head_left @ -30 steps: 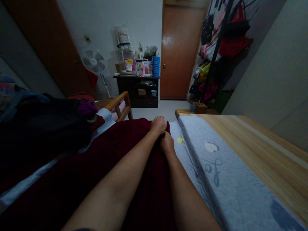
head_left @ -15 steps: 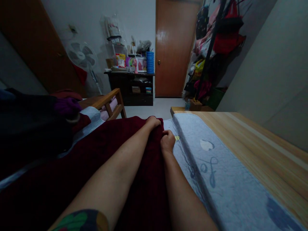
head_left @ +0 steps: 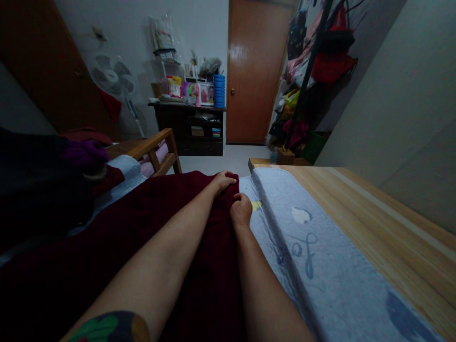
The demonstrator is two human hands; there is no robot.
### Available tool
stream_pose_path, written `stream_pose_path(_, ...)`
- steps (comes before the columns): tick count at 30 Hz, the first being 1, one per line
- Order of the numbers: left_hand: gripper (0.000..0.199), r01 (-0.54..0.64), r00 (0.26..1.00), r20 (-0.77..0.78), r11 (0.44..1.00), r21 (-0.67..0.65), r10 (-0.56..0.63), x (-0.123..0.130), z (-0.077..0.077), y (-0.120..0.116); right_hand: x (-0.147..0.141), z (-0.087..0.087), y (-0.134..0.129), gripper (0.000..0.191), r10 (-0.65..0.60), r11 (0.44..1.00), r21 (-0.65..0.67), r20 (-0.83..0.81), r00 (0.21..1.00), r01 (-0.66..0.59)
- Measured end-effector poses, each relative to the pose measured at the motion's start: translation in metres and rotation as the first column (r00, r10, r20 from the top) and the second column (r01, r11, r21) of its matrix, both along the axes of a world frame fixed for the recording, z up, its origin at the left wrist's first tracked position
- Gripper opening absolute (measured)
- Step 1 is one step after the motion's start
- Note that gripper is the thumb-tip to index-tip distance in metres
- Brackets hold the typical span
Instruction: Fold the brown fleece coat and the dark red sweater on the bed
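Observation:
A dark red blanket [head_left: 178, 209] lies spread over the bed, its right edge running away from me. At its far right corner my left hand [head_left: 224, 181] is closed on the cloth, thumb toward the edge. Slightly nearer and to the right, my right hand [head_left: 241, 210] grips the blanket's right edge in curled fingers. Beside that edge a light blue patterned mattress pad [head_left: 309, 228] shows, with a raised fold along it and a small yellow mark near my right hand.
Bare wooden boards [head_left: 384, 213] extend right of the pad. A wooden bed rail [head_left: 153, 145] stands at the far left, near dark clothing [head_left: 42, 175]. Beyond are a fan [head_left: 112, 76], a black cabinet [head_left: 188, 128], a door [head_left: 252, 71] and hanging bags [head_left: 333, 66].
The view has shifted slightly, so the room sits a little further left. Both hands keep their hold on the blanket's edge, almost in the same place.

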State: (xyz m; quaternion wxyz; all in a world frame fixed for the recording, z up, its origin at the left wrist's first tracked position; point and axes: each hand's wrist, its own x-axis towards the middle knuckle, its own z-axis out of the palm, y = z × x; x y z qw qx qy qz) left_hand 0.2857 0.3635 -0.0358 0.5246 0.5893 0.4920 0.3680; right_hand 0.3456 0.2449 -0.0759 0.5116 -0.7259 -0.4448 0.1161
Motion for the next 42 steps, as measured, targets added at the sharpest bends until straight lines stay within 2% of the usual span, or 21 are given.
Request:
stream_pose_path(3, 0.048, 0.051, 0.998, 0.028, 0.998, -0.043, -0.05, -0.001, 0.002, 0.005, -0.001, 0.0, 0.0, 0.034, -0.008, 1.0, 0.019, 0.019, 1.0, 0.007)
stream_pose_path(8, 0.081, 0.09, 0.995, 0.054, 0.995, -0.049, -0.087, -0.01, 0.004, 0.0, -0.001, -0.001, 0.0, 0.034, -0.016, 0.999, 0.039, 0.043, 0.999, 0.014)
stream_pose_path(13, 0.091, 0.084, 0.996, -0.022, 0.995, 0.06, -0.082, -0.006, 0.008, -0.005, -0.001, -0.002, 0.0, 0.034, -0.013, 1.0, 0.011, 0.051, 0.999, 0.013)
stream_pose_path(16, 0.085, 0.04, 0.991, -0.131, 0.979, 0.198, -0.014, 0.0, 0.016, -0.011, 0.0, -0.002, 0.001, 0.035, -0.018, 1.0, 0.007, 0.033, 0.999, 0.018)
stream_pose_path(18, 0.064, 0.095, 0.924, -0.379, 0.927, 0.364, 0.054, 0.002, 0.023, -0.021, 0.001, -0.003, 0.001, 0.037, -0.023, 1.0, 0.016, 0.009, 1.0, 0.023)
stream_pose_path(19, 0.05, 0.167, 0.852, -0.517, 0.893, 0.418, 0.083, 0.003, 0.026, -0.027, 0.002, -0.004, 0.002, 0.038, -0.029, 0.999, 0.02, -0.007, 1.0, 0.029)
stream_pose_path(21, 0.029, 0.314, 0.692, -0.716, 0.854, 0.414, 0.092, 0.005, 0.03, -0.041, 0.004, -0.006, 0.003, 0.039, -0.039, 0.999, 0.033, -0.046, 0.998, 0.04)
stream_pose_path(23, 0.019, 0.372, 0.622, -0.782, 0.869, 0.325, 0.026, 0.004, 0.032, -0.055, 0.007, -0.007, 0.005, 0.038, -0.042, 0.998, 0.05, -0.094, 0.995, 0.047)
stream_pose_path(27, 0.02, 0.438, 0.555, -0.826, 0.88, 0.187, -0.101, -0.012, 0.029, -0.08, 0.01, -0.008, 0.005, 0.035, -0.051, 0.996, 0.066, -0.148, 0.988, 0.061)
stream_pose_path(31, 0.045, 0.464, 0.519, -0.843, 0.876, 0.135, -0.145, -0.038, 0.024, -0.114, 0.009, -0.004, 0.003, 0.037, -0.067, 0.998, -0.006, -0.068, 0.995, 0.067)
stream_pose_path(34, 0.057, 0.418, 0.494, -0.862, 0.9, 0.122, -0.113, -0.05, 0.013, -0.143, 0.014, 0.001, 0.006, 0.038, -0.071, 0.996, -0.052, -0.034, 0.997, 0.069)
stream_pose_path(36, 0.059, 0.38, 0.504, -0.863, 0.909, 0.174, -0.045, -0.054, 0.004, -0.157, 0.022, 0.006, 0.011, 0.037, -0.094, 0.993, -0.072, -0.012, 0.995, 0.093)
stream_pose_path(39, 0.058, 0.355, 0.533, -0.846, 0.899, 0.255, 0.029, -0.055, -0.006, -0.165, 0.036, 0.012, 0.02, 0.037, -0.143, 0.983, -0.105, 0.055, 0.988, 0.148)
stream_pose_path(42, 0.058, 0.35, 0.546, -0.837, 0.896, 0.275, 0.043, -0.056, -0.009, -0.164, 0.047, 0.016, 0.028, 0.038, -0.146, 0.975, -0.15, 0.133, 0.98, 0.165)
